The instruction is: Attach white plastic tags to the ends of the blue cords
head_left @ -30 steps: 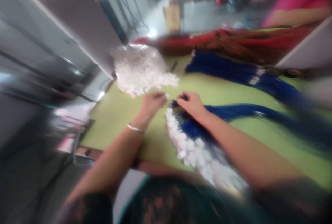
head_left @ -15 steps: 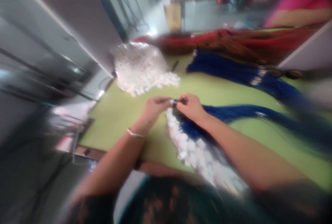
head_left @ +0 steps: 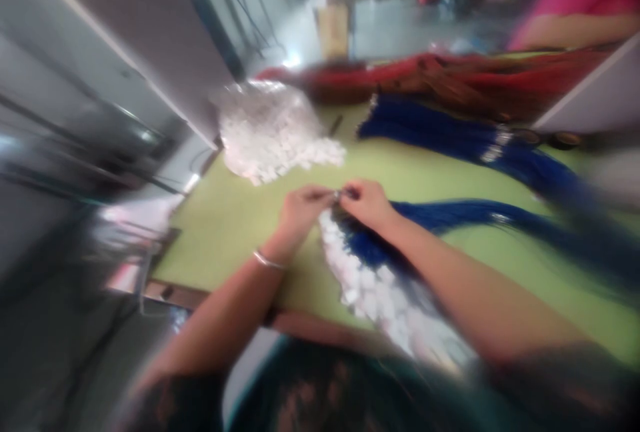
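My left hand [head_left: 303,209], with a silver bangle at the wrist, pinches something small and pale at the fingertips; blur hides its shape. Close against it, my right hand [head_left: 367,202] is closed on the end of blue wires. White connectors [head_left: 370,289] on blue wires lie in a long row below my hands, reaching the table's near edge. A long blue wire bundle [head_left: 450,213] runs rightward from behind my right hand. Beyond my left hand sits a clear plastic bag of small white connectors [head_left: 273,129], some spilling from its mouth.
The green table [head_left: 225,239] has its corner at the left. Another blue wire bundle [head_left: 430,124] lies farther back, and red and brown wires [head_left: 450,75] span the rear edge. A person's arm in a pink sleeve [head_left: 575,2] shows at the upper right.
My left hand has shifted slightly right, its fingertips now closer to my right hand. Less dark blue shows between the fingertips. The connectors and bundles look unmoved.
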The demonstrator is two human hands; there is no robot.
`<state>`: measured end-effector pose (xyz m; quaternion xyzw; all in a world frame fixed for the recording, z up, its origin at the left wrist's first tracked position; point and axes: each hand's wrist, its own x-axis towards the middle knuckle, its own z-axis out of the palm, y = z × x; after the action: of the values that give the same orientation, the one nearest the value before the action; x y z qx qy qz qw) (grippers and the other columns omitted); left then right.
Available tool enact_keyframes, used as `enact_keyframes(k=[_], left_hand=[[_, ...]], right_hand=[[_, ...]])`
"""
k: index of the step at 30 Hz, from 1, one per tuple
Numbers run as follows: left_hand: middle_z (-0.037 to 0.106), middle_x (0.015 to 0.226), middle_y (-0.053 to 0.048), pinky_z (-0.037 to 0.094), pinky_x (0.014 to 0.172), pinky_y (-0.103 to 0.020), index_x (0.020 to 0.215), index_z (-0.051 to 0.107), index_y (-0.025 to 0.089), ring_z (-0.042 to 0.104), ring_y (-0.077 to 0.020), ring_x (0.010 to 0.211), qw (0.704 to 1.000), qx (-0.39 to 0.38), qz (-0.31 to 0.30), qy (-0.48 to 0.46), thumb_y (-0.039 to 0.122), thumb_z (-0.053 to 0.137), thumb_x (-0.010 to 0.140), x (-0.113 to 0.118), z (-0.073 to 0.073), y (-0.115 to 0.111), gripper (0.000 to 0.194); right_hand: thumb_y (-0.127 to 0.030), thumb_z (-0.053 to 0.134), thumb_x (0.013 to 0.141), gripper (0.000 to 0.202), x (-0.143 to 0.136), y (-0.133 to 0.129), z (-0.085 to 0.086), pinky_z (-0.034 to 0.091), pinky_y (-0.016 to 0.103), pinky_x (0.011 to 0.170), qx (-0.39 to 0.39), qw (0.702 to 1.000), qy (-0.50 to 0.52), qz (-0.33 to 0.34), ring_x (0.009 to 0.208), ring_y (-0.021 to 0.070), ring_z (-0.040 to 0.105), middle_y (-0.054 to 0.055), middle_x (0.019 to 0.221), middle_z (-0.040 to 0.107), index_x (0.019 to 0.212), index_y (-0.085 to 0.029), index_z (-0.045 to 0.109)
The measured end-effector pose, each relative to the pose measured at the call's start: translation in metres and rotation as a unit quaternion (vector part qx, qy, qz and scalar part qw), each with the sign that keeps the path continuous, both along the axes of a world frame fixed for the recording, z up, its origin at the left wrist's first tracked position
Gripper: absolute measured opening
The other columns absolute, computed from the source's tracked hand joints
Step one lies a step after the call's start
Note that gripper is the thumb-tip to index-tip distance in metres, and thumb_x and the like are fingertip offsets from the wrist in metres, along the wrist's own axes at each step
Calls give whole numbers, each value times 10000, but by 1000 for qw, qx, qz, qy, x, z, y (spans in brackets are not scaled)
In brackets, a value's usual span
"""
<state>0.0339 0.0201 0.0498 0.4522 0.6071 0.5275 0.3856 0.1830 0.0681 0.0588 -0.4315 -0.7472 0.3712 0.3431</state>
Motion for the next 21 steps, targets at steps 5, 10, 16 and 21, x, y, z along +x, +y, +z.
enact_keyframes(k=[5, 10, 16, 21], left_hand=[[723, 764, -67, 530, 764, -318, 777, 746, 155, 652, -174, 733, 999, -12, 8, -37, 300, 789, 593, -3, -5, 1, 238], [716, 728, -61, 531, 745, -318, 752, 741, 152, 643, -169, 698, 1000, -10, -18, -18, 275, 775, 608, -4, -14, 1, 192], [723, 787, -82, 515, 735, -298, 754, 750, 164, 651, -181, 744, 970, -24, -214, 112, 300, 741, 667, -25, 10, -3, 162], [726, 893, -81, 504, 782, -326, 841, 751, 186, 656, -199, 816, 927, -29, -273, 254, 322, 639, 764, -52, 27, 18, 192]], right_hand=[[-221, 534, 684, 203, 3, 5, 1, 257, 222, 490, -37, 999, -9, 14, 496, 76, 359, -49, 475, 415, 501, -173, 461], [-205, 533, 676, 209, 3, 5, 1, 274, 216, 487, -53, 998, 11, 32, 488, 70, 355, -53, 463, 406, 487, -173, 451], [-289, 596, 718, 149, 5, 6, 3, 402, 223, 503, -185, 971, 153, -8, 503, 94, 501, -1, 568, 592, 650, -157, 587], [-392, 639, 727, 253, 5, 9, -4, 429, 222, 518, -244, 949, 200, 5, 504, 78, 494, 16, 608, 628, 703, -141, 639]])
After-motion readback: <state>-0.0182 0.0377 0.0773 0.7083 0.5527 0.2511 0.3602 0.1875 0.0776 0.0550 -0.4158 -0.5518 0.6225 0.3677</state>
